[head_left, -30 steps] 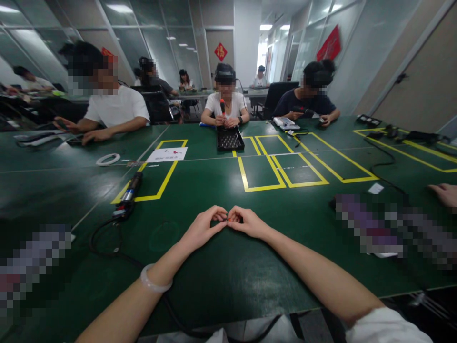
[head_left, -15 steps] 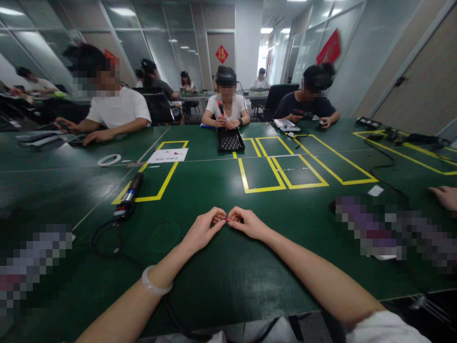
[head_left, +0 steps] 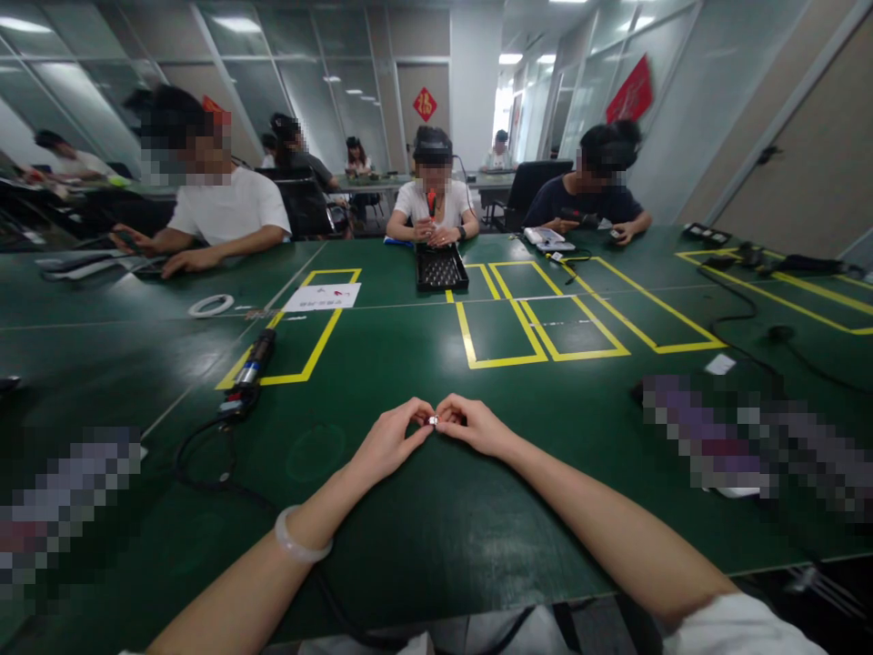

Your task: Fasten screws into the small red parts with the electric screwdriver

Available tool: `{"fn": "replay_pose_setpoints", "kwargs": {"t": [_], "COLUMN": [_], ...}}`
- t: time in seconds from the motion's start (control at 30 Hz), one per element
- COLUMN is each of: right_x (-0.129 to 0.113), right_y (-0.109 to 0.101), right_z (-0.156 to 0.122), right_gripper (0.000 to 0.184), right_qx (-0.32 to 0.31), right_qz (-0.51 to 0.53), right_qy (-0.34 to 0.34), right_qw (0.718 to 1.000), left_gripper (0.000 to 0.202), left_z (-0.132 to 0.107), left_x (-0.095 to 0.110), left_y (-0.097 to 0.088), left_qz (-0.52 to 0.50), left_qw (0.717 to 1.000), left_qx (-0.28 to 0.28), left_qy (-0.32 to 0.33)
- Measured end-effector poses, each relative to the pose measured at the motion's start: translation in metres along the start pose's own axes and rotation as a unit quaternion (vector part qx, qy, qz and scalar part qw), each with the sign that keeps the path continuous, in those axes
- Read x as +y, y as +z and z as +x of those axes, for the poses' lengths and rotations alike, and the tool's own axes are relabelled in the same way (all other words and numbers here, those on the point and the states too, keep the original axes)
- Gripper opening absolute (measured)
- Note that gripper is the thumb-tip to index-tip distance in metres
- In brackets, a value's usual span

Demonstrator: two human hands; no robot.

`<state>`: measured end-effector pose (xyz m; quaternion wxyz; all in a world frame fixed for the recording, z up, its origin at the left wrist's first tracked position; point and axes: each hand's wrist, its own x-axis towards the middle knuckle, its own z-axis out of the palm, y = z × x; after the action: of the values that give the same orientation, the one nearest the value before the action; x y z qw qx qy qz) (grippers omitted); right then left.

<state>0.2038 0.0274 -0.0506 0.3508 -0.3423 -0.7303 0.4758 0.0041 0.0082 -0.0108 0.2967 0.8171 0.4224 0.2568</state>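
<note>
The left hand (head_left: pixel 394 435) and right hand (head_left: pixel 479 428), fingertips pinched narrow, hold a tiny white-and-red piece (head_left: pixel 434 420) between them, on the wearer's side of the black rectangular tray (head_left: pixel 442 286) on the glossy green desk (head_left: pixel 388 350).

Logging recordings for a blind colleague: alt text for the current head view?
A left hand and right hand together pinch a tiny item, too small to identify, over a green table. A corded tool lies ahead to the left; a person sits opposite.

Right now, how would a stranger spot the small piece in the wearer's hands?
Over the green table, the left hand and right hand meet below the picture's centre. Pinched between them is the small piece, set apart from both hands by its whitish glint.
</note>
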Motion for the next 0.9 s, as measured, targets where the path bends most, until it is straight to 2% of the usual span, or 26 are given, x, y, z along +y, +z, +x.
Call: {"fn": "replay_pose_setpoints", "kwargs": {"t": [0.27,0.43,0.53,0.6,0.67,0.77,0.83,0.87,0.9], "right_x": [0.004,0.004,0.003,0.001,-0.001,-0.001,-0.001,0.0,0.001], "right_y": [0.0,0.001,0.0,-0.001,-0.001,-0.001,-0.001,-0.001,-0.001], "right_z": [0.001,0.001,0.001,0.0,0.0,0.0,0.0,0.001,0.001], "right_gripper": [0.026,0.019,0.016,0.016,0.016,0.015,0.015,0.015,0.015], "right_qx": [-0.009,-0.003,0.002,0.005,0.005,0.001,-0.004,-0.006,-0.008], "right_qz": [0.003,-0.014,-0.021,-0.022,-0.021,-0.017,-0.017,-0.018,-0.021], "right_qy": [-0.016,-0.024,-0.023,-0.02,-0.017,-0.014,-0.014,-0.015,-0.015], "right_qw": [1.0,1.0,1.0,1.0,1.0,1.0,1.0,1.0,1.0], "left_gripper": [0.017,0.019,0.024,0.03,0.037,0.052,0.068,0.074,0.076], "left_z": [0.001,0.0,0.003,0.005,0.003,-0.016,-0.037,-0.047,-0.057], "left_x": [-0.006,-0.004,-0.005,-0.015,-0.037,-0.087,-0.123,-0.139,-0.153], "left_y": [-0.001,0.001,-0.011,-0.031,-0.062,-0.117,-0.149,-0.162,-0.172], "left_qz": [-0.001,-0.009,0.038,0.12,0.227,0.381,0.419,0.416,0.4], "left_qw": [1.0,1.0,0.999,0.992,0.968,0.882,0.832,0.821,0.824], "left_qx": [0.009,-0.004,-0.012,0.021,0.092,0.211,0.236,0.231,0.214], "left_qy": [-0.015,-0.011,-0.007,-0.02,-0.057,-0.177,-0.277,-0.315,-0.34]}}
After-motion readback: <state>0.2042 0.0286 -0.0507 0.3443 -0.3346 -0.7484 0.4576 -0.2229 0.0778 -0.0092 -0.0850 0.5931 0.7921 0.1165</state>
